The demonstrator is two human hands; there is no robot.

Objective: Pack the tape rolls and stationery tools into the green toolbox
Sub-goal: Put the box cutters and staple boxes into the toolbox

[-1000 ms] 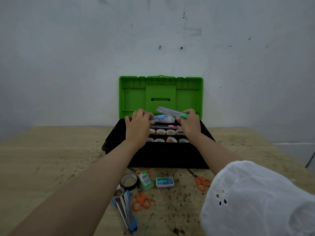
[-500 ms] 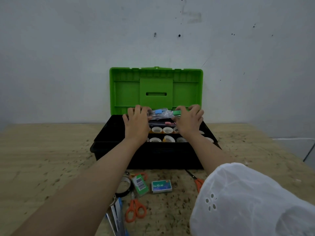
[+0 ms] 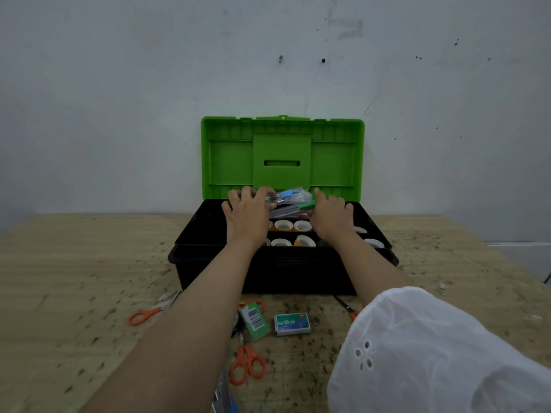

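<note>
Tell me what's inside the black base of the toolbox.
In the toolbox base, rows of tape rolls stand in the tray. Clear-packaged tools lie across the back, under the left hand and right hand. The hands cover some rolls; below the tray is hidden.

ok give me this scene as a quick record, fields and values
toolbox: lid open, upright at the back
in box: tape rolls in rows
left hand: on clear packets at the box's back
right hand: at the packets' green end
on table: three orange scissors, staple box, green pack
table: speckled wood
</note>
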